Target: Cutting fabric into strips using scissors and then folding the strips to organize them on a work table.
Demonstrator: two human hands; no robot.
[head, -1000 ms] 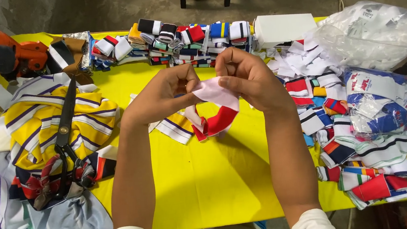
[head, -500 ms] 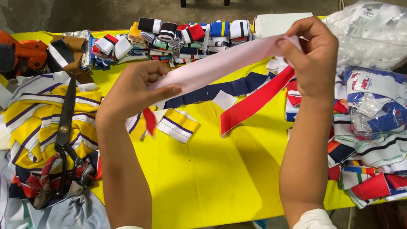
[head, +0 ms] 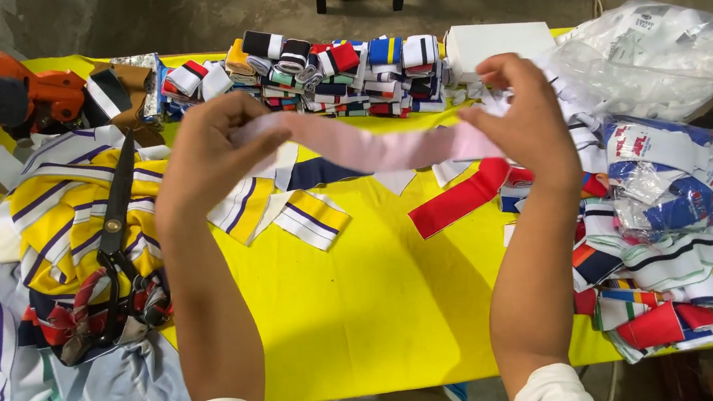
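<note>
While the yellow table [head: 367, 313] lies nearest, a pale pink strip [head: 373, 148] is held stretched above it, its long axis running left to right and nearly level. One end is pinched by the left hand [head: 213, 153], the other by the right hand [head: 524, 128]. Rolled bands [head: 335, 72] are stacked beyond.

Pale pink fabric strip [head: 378, 148] stretched flat, held level.

Garment workshop: fabric strips [head: 335, 63], scissors [head: 116, 241]
</note>
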